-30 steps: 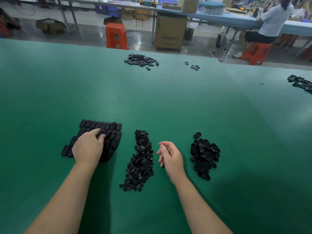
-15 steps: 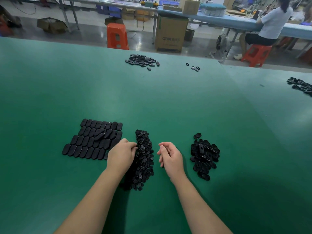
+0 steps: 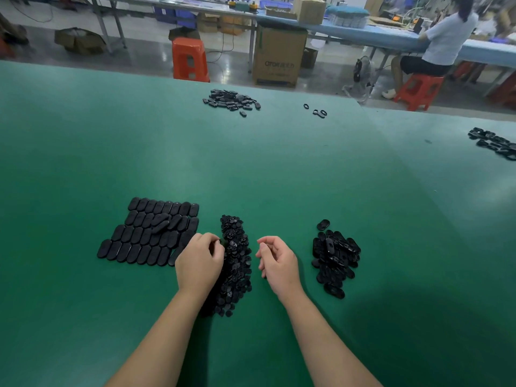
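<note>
On the green table (image 3: 279, 169) lie neat rows of black oval covers (image 3: 148, 236) at the left, one of them loose on top. A long pile of small black parts (image 3: 237, 261) runs down the middle. A heap of black oval pieces with holes (image 3: 335, 258) sits at the right. My left hand (image 3: 199, 263) is at the left edge of the middle pile, fingers curled, its thumb and forefinger pinching a small black part. My right hand (image 3: 279, 263) hovers between the middle pile and the right heap, its fingers loosely curled and holding nothing that I can see.
A far pile of black parts (image 3: 230, 100) and a few loose rings (image 3: 315, 111) lie near the table's far edge. More parts (image 3: 497, 142) lie at the right edge. Beyond stand an orange stool (image 3: 190, 58), a cardboard box (image 3: 279, 57) and a seated person (image 3: 446, 37).
My left hand left the rows of oval covers, moved right to the middle pile and now lifts slightly with its fingertips pinched. My right hand has stayed in place.
</note>
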`<act>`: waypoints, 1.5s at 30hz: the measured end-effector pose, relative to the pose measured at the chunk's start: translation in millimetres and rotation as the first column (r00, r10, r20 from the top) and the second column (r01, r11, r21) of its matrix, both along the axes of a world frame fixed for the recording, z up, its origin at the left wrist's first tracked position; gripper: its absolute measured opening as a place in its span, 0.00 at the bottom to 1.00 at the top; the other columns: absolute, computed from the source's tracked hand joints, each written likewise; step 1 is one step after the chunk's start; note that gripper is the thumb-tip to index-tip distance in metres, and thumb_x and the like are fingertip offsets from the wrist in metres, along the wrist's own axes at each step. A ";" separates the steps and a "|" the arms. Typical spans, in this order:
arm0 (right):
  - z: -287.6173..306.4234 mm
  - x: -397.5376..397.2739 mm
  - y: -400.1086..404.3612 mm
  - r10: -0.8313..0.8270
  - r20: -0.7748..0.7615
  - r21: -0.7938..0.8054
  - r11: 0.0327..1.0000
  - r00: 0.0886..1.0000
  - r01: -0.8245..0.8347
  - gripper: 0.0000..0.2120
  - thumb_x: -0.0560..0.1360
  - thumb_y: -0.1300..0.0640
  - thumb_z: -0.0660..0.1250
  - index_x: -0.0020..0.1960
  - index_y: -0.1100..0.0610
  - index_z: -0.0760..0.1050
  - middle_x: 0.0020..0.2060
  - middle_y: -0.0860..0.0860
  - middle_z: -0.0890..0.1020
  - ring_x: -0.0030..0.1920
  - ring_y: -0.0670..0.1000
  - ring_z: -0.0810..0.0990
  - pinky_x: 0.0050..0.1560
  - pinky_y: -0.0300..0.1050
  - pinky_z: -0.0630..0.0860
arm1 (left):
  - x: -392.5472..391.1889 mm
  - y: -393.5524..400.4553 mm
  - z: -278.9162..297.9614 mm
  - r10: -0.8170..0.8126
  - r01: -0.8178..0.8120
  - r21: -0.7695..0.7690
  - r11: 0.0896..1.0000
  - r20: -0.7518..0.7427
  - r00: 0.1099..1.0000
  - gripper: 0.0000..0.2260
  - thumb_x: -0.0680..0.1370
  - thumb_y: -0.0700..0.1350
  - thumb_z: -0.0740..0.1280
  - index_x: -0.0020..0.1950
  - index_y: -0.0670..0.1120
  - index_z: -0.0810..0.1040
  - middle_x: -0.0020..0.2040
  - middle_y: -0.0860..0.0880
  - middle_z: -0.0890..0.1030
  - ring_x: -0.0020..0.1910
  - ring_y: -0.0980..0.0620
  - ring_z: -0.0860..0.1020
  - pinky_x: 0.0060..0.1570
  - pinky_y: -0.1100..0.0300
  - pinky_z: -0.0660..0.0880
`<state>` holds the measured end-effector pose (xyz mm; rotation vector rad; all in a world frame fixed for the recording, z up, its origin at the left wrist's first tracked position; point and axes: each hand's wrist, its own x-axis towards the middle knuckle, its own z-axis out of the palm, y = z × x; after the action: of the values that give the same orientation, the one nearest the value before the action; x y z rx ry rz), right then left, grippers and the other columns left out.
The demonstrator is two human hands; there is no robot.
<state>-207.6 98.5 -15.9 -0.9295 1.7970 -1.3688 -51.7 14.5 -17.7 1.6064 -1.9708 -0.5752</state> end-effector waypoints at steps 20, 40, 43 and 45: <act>58.9 -160.0 -35.5 0.280 -0.660 0.592 0.765 0.697 0.253 0.17 0.81 0.44 0.62 0.64 0.52 0.76 0.59 0.53 0.81 0.57 0.56 0.80 0.56 0.49 0.77 | 3.1 -3.9 -5.9 0.027 -0.029 -0.016 0.999 -0.133 0.991 0.06 0.81 0.49 0.65 0.43 0.54 0.76 0.38 0.59 0.77 0.34 0.61 0.75 0.30 0.60 0.68; 47.2 -149.7 -56.9 0.072 -0.431 0.443 0.885 0.899 0.142 0.21 0.78 0.61 0.64 0.70 0.54 0.72 0.52 0.53 0.80 0.44 0.55 0.79 0.49 0.46 0.75 | 3.2 -4.7 -9.2 0.027 -0.036 -0.068 0.997 -0.124 0.992 0.05 0.81 0.44 0.66 0.53 0.48 0.82 0.45 0.56 0.81 0.38 0.59 0.76 0.36 0.59 0.75; 51.1 -133.0 -52.2 -0.096 -0.090 0.204 0.973 0.991 0.113 0.22 0.79 0.67 0.63 0.72 0.56 0.73 0.45 0.55 0.79 0.36 0.50 0.78 0.42 0.43 0.79 | 2.4 -4.6 -10.3 0.025 -0.035 -0.076 0.997 -0.128 0.992 0.07 0.82 0.43 0.65 0.56 0.47 0.82 0.49 0.54 0.82 0.41 0.59 0.75 0.37 0.61 0.72; 53.9 -113.9 -47.4 -0.095 0.033 0.105 0.990 0.995 0.091 0.19 0.79 0.69 0.64 0.68 0.58 0.75 0.44 0.56 0.81 0.37 0.49 0.81 0.42 0.39 0.81 | 2.6 -4.4 -9.7 0.015 -0.026 -0.083 0.996 -0.125 0.992 0.08 0.81 0.42 0.66 0.57 0.47 0.83 0.50 0.54 0.82 0.40 0.58 0.76 0.37 0.61 0.73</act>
<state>-321.5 51.1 38.0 -0.7687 1.8836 -1.3274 -49.0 10.2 -27.5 1.5011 -1.8605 -0.5625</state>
